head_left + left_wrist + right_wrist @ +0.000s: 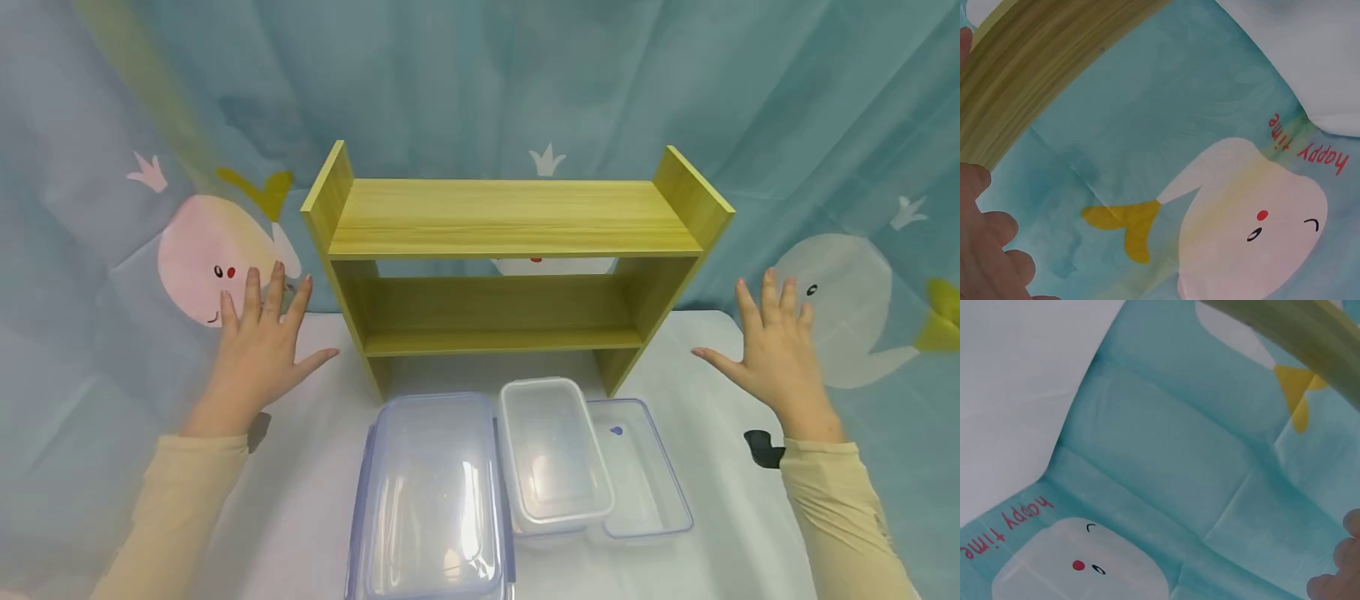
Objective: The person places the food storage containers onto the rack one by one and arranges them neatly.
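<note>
My left hand (258,350) is held out on the left with its fingers spread, nothing in it. The right hand (780,358) mirrors it on the other side, fingers spread and empty. Between them stands a wooden two-tier shelf (517,217), upright at the back of the table. In front of the shelf are a large lidded plastic container (435,492) with bluish edges, a smaller white-lidded container (555,450) and, partly under that one, a clear container (645,475) with a blue rim. Fingertips of the left hand (991,237) and right hand (1338,562) show at the wrist views' edges.
A white cloth covers the table (300,533). Behind it hangs a teal curtain (480,92) printed with whales and crowns, which also spreads along both sides. A dark object (763,450) shows beside the right wrist.
</note>
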Demonstrator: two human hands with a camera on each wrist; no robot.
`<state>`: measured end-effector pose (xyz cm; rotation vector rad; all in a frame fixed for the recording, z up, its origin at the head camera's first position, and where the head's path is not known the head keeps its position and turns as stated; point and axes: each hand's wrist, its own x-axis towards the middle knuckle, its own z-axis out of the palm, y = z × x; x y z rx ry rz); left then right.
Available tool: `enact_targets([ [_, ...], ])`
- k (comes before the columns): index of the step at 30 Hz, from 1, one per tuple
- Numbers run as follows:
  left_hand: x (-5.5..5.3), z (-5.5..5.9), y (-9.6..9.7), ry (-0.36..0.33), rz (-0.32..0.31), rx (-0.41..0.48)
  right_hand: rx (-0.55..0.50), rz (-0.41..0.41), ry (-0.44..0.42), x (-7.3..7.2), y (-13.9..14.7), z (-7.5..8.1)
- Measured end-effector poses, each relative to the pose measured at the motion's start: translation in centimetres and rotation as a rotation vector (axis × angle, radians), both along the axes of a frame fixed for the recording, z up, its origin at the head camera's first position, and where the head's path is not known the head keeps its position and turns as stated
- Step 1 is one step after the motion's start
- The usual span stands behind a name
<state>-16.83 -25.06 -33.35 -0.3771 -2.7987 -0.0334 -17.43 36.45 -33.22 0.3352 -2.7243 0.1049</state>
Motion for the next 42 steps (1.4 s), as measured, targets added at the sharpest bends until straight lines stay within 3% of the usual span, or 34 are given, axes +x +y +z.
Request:
enact_targets([
  [3,0.1,-0.2,0.1,0.019,-0.005,0.011,-0.007,0.009,0.006,0.1,-0.4,-0.1],
  [10,-0.2,-0.3,0.8,0.105,-0.081,0.02,-0.134,0.123,0.153,2.0,-2.3,-1.9],
  [16,-0.4,0.3,1.5,0.343,-0.222,0.162,-0.302,0.149,0.221,5.0,-5.0,-4.6],
  [21,-1.1,1.7,2.6,0.531,-0.3,0.382,-0.39,0.202,0.327,7.0,-7.2,-6.5],
  [27,-2.3,5.0,5.0,0.642,-0.245,0.867,-0.542,0.286,0.366,8.6,-9.8,-9.0],
  [30,-3.5,6.5,6.4,0.661,-0.258,1.037,-0.644,0.31,0.353,9.6,-11.5,-10.7],
  [35,-4.9,7.6,7.6,0.698,-0.254,1.145,-0.736,0.313,0.316,10.9,-13.8,-12.7],
  [42,-5.6,7.6,8.0,0.739,-0.193,1.161,-0.768,0.331,0.332,10.6,-15.1,-13.1],
])
